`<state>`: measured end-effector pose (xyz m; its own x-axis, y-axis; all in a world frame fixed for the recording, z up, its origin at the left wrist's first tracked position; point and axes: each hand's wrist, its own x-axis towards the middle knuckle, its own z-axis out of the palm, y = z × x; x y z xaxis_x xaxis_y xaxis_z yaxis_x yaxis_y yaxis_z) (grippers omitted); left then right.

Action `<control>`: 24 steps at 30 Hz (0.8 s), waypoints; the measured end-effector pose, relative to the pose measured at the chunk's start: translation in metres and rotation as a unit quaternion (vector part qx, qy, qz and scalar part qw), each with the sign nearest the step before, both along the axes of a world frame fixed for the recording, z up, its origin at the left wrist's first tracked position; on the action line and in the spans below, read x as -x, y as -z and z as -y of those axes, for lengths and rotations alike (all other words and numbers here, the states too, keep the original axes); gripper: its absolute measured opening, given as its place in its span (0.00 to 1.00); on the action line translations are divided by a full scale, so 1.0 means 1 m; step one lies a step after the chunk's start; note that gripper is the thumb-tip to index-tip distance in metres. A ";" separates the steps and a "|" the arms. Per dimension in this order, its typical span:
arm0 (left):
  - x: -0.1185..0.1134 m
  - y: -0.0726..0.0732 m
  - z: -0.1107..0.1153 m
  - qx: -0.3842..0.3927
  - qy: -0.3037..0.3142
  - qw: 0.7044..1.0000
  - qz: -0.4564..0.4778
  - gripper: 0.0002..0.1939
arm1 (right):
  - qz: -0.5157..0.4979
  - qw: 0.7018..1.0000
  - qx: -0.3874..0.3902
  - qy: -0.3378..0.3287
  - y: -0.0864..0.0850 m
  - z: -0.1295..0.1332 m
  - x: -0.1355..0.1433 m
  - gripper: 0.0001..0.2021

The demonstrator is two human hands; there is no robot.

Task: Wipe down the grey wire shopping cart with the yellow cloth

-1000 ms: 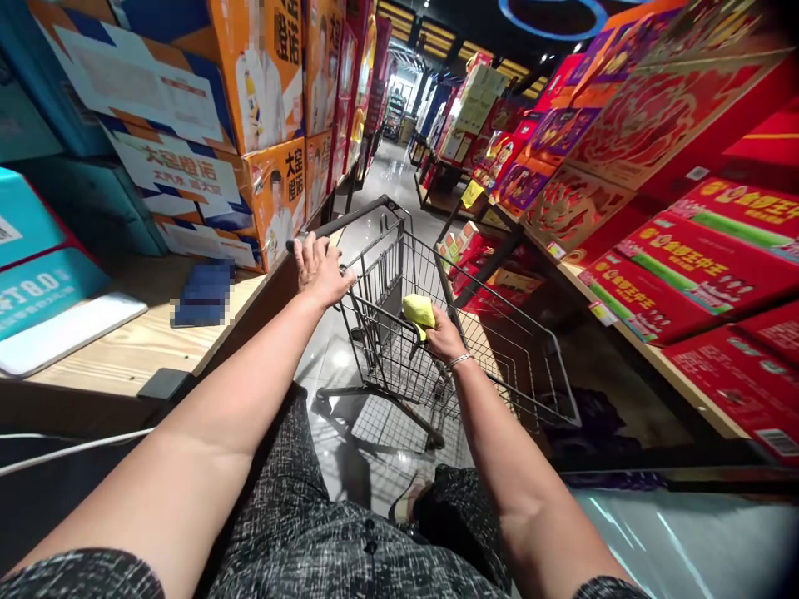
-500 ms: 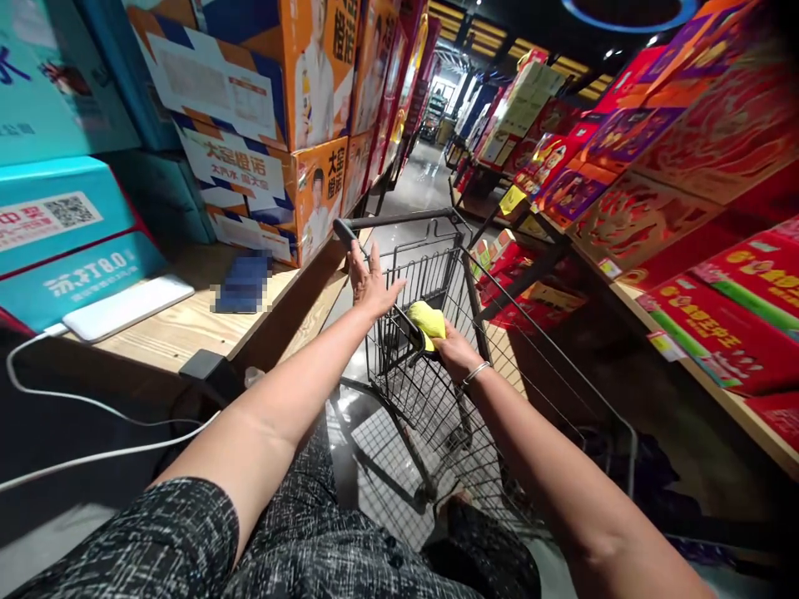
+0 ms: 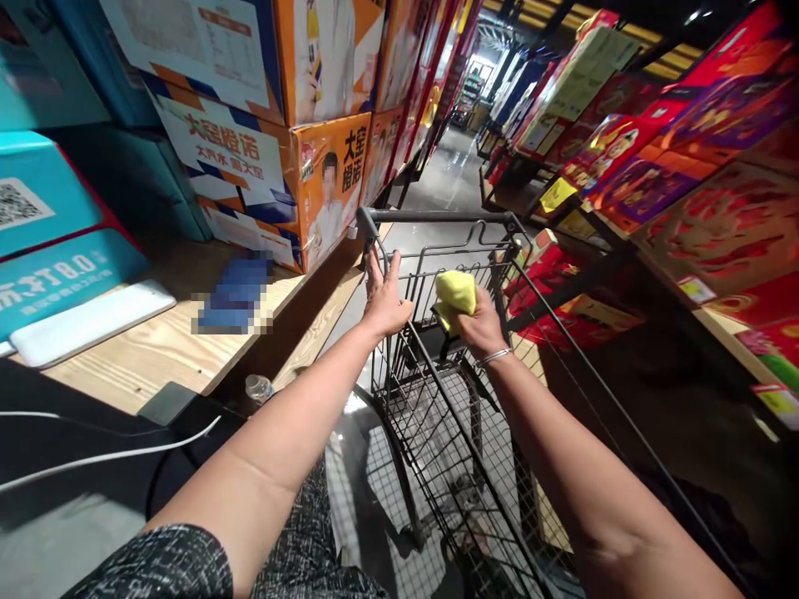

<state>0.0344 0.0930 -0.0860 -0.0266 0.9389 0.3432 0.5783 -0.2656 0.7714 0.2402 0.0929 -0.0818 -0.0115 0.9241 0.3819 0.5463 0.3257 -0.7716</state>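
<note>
A black wire shopping cart (image 3: 437, 391) stands in front of me, with its dark handle bar (image 3: 437, 216) at the far end. My left hand (image 3: 385, 298) has its fingers spread and rests against the cart's left upper rim, just below the corner of the bar. A yellow cloth (image 3: 455, 293) is bunched in my right hand (image 3: 483, 326), above the inside of the cart. The fingers of that hand are wrapped round the cloth, and a bracelet circles the wrist.
At left, a wooden shelf (image 3: 250, 353) holds orange cartons (image 3: 330, 187), turquoise boxes (image 3: 50, 249), a white device (image 3: 93, 324) and a blurred blue item (image 3: 230, 295). Red gift boxes (image 3: 699, 200) line the right shelf. An aisle (image 3: 437, 170) runs ahead.
My right hand has lifted the yellow cloth off the cart's near rim and moved it up and right. The cart appears turned and closer, while my left hand stays at its rim.
</note>
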 end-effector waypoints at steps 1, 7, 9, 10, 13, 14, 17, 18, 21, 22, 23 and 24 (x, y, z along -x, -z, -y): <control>0.002 0.002 -0.001 -0.006 0.001 1.000 -0.005 0.50 | 0.046 0.996 -0.058 0.042 -0.005 -0.010 -0.003 0.24; 0.008 0.010 -0.001 -0.018 -0.010 1.000 -0.003 0.40 | 0.171 0.962 -0.193 0.088 -0.002 -0.059 -0.001 0.12; 0.010 0.010 -0.001 -0.022 -0.006 1.000 -0.005 0.40 | 0.177 0.970 -0.158 0.050 0.023 -0.063 0.007 0.12; 0.011 0.009 -0.001 -0.025 -0.004 1.000 -0.008 0.40 | 0.181 0.972 -0.145 0.041 0.040 -0.061 0.010 0.13; 0.013 0.010 -0.002 -0.034 -0.003 0.999 -0.018 0.40 | 0.225 0.965 -0.127 0.036 0.100 -0.037 0.011 0.15; 0.013 0.011 -0.002 -0.040 -0.002 0.999 -0.014 0.40 | 0.256 0.959 -0.117 0.023 0.120 -0.024 0.007 0.15; 0.013 0.018 -0.007 -0.066 0.004 0.997 0.030 0.40 | 0.364 0.927 -0.070 -0.053 0.166 0.019 -0.016 0.16; 0.013 0.021 -0.009 -0.076 0.009 0.996 0.050 0.41 | 0.386 0.917 -0.059 -0.083 0.174 0.031 -0.024 0.16; 0.014 0.029 -0.017 -0.098 0.028 0.990 0.101 0.43 | 0.418 0.892 -0.047 -0.167 0.176 0.045 -0.046 0.14; 0.014 0.030 -0.019 -0.101 0.032 0.988 0.112 0.43 | 0.427 0.883 -0.045 -0.188 0.169 0.041 -0.050 0.13; 0.014 0.031 -0.021 -0.101 0.033 0.987 0.119 0.43 | 0.433 0.878 -0.047 -0.199 0.158 0.032 -0.054 0.12; 0.015 0.031 -0.023 -0.101 0.031 0.987 0.123 0.43 | 0.438 0.876 -0.057 -0.195 0.144 0.019 -0.056 0.11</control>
<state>0.0198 0.1157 -0.1172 -0.0767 0.8544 0.5139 0.3570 -0.4577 0.8143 0.2965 0.0741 -0.2253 -0.6518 0.7418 0.1579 0.7430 0.6663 -0.0630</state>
